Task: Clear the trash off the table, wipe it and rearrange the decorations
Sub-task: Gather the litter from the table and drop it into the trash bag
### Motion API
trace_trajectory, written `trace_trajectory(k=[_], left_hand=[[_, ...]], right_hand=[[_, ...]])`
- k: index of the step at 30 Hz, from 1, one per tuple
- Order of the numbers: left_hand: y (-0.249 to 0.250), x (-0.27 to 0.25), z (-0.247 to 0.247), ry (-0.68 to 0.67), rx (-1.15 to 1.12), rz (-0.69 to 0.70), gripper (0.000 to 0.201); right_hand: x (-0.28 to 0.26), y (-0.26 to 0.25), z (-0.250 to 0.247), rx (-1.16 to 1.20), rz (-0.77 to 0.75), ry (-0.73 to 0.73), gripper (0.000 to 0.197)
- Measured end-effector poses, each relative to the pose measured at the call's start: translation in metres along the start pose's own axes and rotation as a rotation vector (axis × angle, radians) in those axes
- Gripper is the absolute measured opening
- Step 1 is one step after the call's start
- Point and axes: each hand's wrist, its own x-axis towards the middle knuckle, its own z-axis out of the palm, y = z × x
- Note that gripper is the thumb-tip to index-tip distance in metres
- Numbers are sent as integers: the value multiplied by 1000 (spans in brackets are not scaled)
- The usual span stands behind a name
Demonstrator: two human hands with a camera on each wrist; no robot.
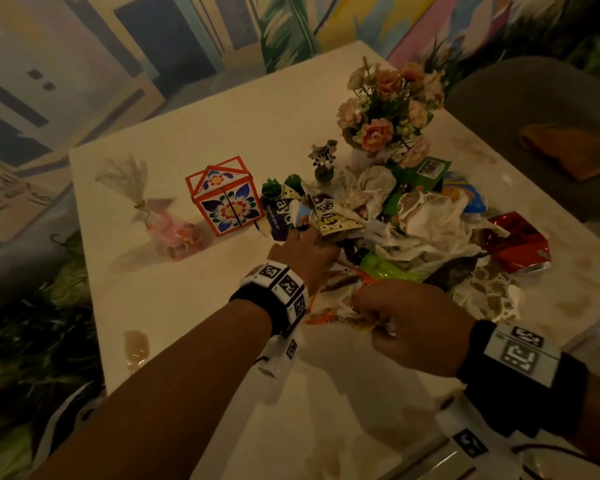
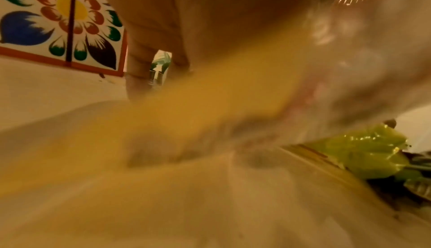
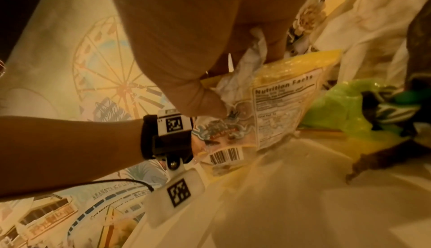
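Right hand (image 3: 210, 52) pinches a yellow wrapper (image 3: 279, 93) and tissue; left hand (image 1: 303, 252) reaches into the trash (image 1: 413, 216), grip unclear.

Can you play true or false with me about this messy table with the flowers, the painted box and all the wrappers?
1. The right hand grips a yellow wrapper with a nutrition label. True.
2. The painted flower box lies crushed in the trash pile. False: it stands upright, left of the pile.
3. The flower bouquet stands behind the trash pile. True.
4. The table is already cleared. False: wrappers and crumpled paper still cover its right side.
5. The left hand holds the red foil packet. False: that packet lies far right, untouched.
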Motion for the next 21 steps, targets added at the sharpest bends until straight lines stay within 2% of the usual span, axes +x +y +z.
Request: trace_trajectory(k=[2, 5, 9, 14, 18, 21], left_hand=[[0, 0, -5, -31, 13, 13, 39], [-2, 0, -8, -45, 32, 34, 32], [-2, -3, -6, -36, 91, 48, 30], [-9, -10, -4, -32, 116, 63, 28], [-25, -22, -2, 114, -55, -18, 25], [-36, -32, -2, 202, -82, -30, 23]], right_hand=[[0, 0, -7, 9, 2, 32, 25], [-1, 0, -14, 47, -10, 67, 17], [-1, -2, -22, 56, 4, 99, 20], [-1, -4, -37, 71, 44, 145, 10], [-4, -5, -44, 87, 95, 175, 13], [-5, -7, -47, 117, 114, 185, 14]])
